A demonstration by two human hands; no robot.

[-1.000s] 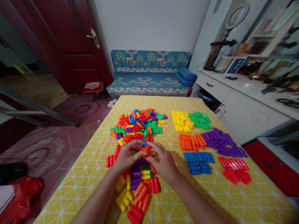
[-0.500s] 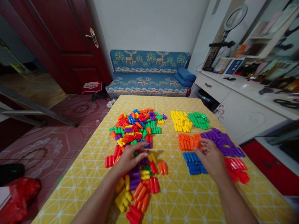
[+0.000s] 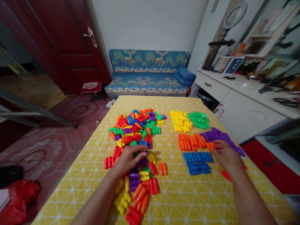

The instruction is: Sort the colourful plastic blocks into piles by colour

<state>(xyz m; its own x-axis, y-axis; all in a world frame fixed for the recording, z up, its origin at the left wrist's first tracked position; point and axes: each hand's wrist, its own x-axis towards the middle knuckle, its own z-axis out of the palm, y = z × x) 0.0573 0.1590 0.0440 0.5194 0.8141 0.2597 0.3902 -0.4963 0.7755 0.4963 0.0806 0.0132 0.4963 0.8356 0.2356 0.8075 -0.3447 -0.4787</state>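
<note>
My left hand (image 3: 131,158) rests over the near part of a mixed heap of plastic toy blocks (image 3: 131,137). Its thumb and fingers are apart, with purple blocks beneath. On the right, my right hand (image 3: 227,156) pinches an orange block (image 3: 211,146) at the right end of the orange group (image 3: 189,142). Nearest to that hand are the blue blocks (image 3: 198,162), the purple blocks (image 3: 217,134) and red blocks (image 3: 226,176), which the hand and forearm partly cover.
Yellow blocks (image 3: 181,121) and green blocks (image 3: 199,120) lie in groups farther back. A loose orange block (image 3: 162,168) sits between heap and groups. The table has a yellow patterned cloth (image 3: 178,200). Beyond stand a blue sofa (image 3: 147,76) and a white dresser (image 3: 253,107).
My right hand has moved right along the orange row, uncovering more orange and blue blocks and covering more of the red ones. My left hand has hardly moved.
</note>
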